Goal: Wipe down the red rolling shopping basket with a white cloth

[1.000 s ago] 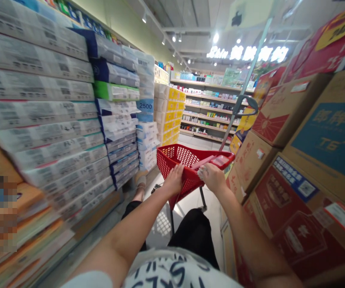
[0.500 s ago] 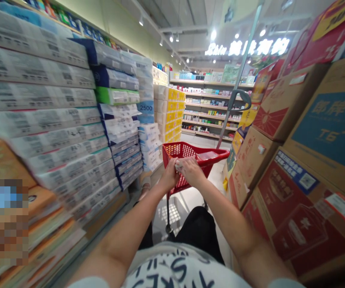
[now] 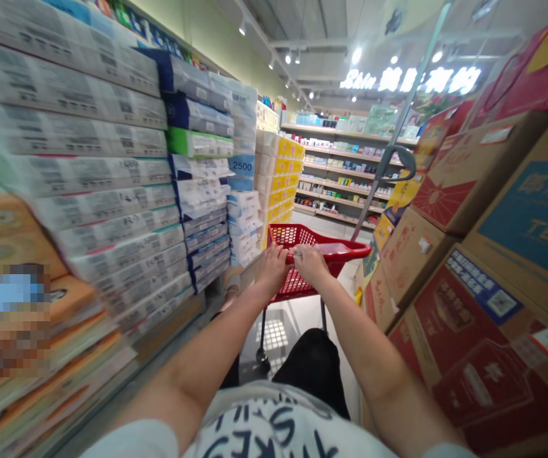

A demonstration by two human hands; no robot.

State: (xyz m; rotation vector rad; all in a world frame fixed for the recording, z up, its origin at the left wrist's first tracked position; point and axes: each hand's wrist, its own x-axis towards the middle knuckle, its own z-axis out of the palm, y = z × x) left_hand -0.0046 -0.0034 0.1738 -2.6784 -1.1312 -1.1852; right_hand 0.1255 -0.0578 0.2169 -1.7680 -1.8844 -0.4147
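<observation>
A red plastic shopping cart [image 3: 297,289] with a perforated basket stands right in front of my body. On the near side of its rim, my left hand [image 3: 273,268] is closed over the handle. Close beside it, my right hand [image 3: 311,264] grips the same handle, fingers curled over the top. A small gap separates the two hands. The red rim [image 3: 357,250] stretches out to the right of my right hand. Below the basket, a wheel [image 3: 263,359] shows near my legs.
Stacked tissue packs [image 3: 112,172] line the left side, with orange packs [image 3: 11,222] nearer me. Cardboard boxes [image 3: 414,254] are piled along the right. A grey pole with a loop handle [image 3: 383,165] leans ahead there. Product shelves [image 3: 341,168] cross the far end.
The surroundings have shifted rightward in view. My hands, pressed together before, are now slightly apart on the cart handle, my left hand lying more over it.
</observation>
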